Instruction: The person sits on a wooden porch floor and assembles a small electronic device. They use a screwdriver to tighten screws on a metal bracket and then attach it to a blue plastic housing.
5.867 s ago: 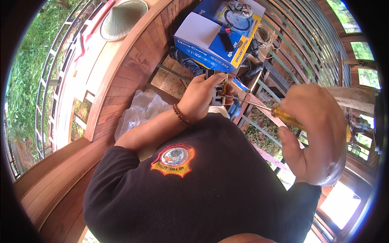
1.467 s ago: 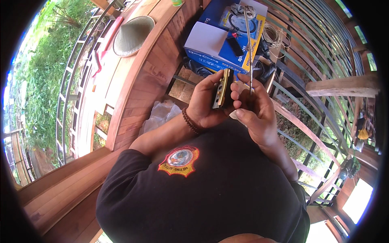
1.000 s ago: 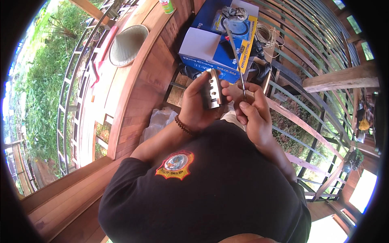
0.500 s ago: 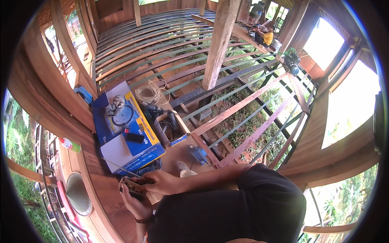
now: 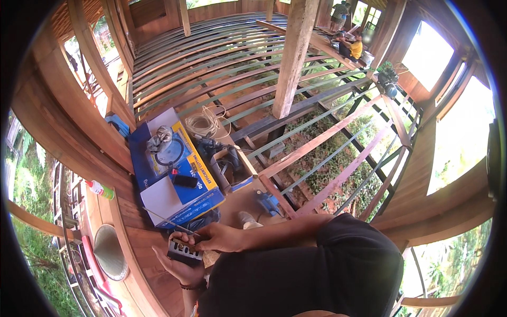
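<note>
Bare floor joists [image 5: 211, 90] are spread from 10 to 1 o'clock, with soil and plants seen through the gaps around 2 to 4. One rough wooden post [image 5: 289, 68] is set upright near 1 o'clock. Window openings at 2 and 3 are blown out by daylight. Two other people are seen far off at 1 o'clock: a person in yellow [image 5: 355, 50] seated low, a person in stripes [image 5: 339, 13] standing behind.

Work is held at 7 o'clock. Slotted metal piece [image 5: 186, 249] is supported in the left hand [image 5: 182, 268], fingers wrapped under it, thumb spread off to the side; its slotted face is turned up. Beaded bracelet [image 5: 194, 286] is worn on the left wrist. Slim metal rod [image 5: 161, 216] is gripped in the right hand [image 5: 221, 237], its free end pointed toward 10 o'clock; the right fingers are brought right beside the metal piece, contact cannot be told.

Large blue-and-yellow box [image 5: 138, 158] is seen at 9 o'clock, just beyond the hands, with a dark handset [image 5: 185, 181] and crumpled wrapping [image 5: 160, 138] laid on top. Pale coiled cable [image 5: 199, 126] is placed at 10. Blue tool [image 5: 270, 203] is seen at 5, close to centre. Conical hat [image 5: 109, 253] is laid at 8, spray can [image 5: 101, 189] near 9.
</note>
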Demonstrator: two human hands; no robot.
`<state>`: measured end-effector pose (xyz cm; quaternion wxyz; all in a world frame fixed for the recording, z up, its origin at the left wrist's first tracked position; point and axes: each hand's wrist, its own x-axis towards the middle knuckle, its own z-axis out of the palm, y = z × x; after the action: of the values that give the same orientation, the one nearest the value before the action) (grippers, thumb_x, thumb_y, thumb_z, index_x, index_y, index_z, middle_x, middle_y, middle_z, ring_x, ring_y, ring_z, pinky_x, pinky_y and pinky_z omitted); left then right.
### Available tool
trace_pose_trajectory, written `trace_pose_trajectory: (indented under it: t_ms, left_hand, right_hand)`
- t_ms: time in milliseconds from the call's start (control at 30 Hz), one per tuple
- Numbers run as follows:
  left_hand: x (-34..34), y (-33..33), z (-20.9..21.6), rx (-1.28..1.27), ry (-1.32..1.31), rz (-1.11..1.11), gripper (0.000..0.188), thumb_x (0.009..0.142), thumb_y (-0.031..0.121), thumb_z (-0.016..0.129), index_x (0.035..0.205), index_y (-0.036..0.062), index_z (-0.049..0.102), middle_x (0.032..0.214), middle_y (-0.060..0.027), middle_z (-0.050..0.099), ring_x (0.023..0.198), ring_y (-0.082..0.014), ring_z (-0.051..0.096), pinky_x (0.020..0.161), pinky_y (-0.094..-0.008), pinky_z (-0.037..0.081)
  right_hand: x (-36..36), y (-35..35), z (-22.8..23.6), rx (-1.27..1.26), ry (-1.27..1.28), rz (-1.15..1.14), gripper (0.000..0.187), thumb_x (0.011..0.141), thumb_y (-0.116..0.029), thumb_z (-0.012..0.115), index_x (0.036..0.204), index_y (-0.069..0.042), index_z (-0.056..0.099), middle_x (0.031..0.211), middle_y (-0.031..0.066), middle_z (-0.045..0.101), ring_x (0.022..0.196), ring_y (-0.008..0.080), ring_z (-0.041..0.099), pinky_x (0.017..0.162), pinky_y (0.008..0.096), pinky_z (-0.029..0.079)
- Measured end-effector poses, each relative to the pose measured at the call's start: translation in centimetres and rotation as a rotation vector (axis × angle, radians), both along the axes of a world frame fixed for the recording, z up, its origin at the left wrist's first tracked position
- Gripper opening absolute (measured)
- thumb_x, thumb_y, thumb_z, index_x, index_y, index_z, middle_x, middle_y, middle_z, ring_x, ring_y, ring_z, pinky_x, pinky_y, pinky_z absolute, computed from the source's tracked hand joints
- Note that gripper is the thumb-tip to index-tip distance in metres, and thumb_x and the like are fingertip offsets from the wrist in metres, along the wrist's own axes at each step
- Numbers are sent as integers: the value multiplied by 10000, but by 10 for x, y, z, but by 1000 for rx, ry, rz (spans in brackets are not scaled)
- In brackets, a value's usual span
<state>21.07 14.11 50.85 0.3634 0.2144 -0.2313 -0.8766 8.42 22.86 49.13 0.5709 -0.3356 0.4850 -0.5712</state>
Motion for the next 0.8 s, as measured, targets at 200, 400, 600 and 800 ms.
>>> trace_pose_trajectory:
  t_ms: [200, 400, 600, 800]
  left_hand:
    - [3, -2, -6, 62, -68, 68, 617, 979, 657, 412, 812, 80, 553, 741, -48, 514, 711, -199, 509, 758, -354, 451]
    - [6, 0, -5, 36, -109, 81, 581, 974, 621, 422, 810, 80, 557, 716, -45, 506, 695, -197, 508, 768, -366, 456]
    - [10, 1, -5, 15, -111, 57, 534, 965, 602, 463, 826, 94, 550, 743, -32, 507, 704, -179, 504, 752, -349, 449]
    - [11, 3, -4, -14, -96, 70, 490, 968, 575, 478, 829, 108, 531, 742, -21, 484, 699, -166, 489, 757, -344, 440]
  right_hand:
    - [1, -3, 0, 33, 132, 11, 301, 920, -204, 704, 1101, 36, 712, 946, 51, 705, 915, 116, 608, 852, 303, 484]
    - [3, -2, -3, 18, 230, 33, 328, 912, -226, 695, 1118, 29, 703, 943, 94, 721, 917, 128, 631, 848, 312, 493]
    - [6, 0, -13, -24, 248, 6, 347, 896, -240, 706, 1127, 19, 692, 958, 112, 719, 924, 150, 642, 847, 331, 494]
    - [1, 3, -7, 60, 293, 47, 362, 929, -233, 669, 1197, 11, 666, 1022, 98, 712, 966, 134, 628, 877, 320, 492]
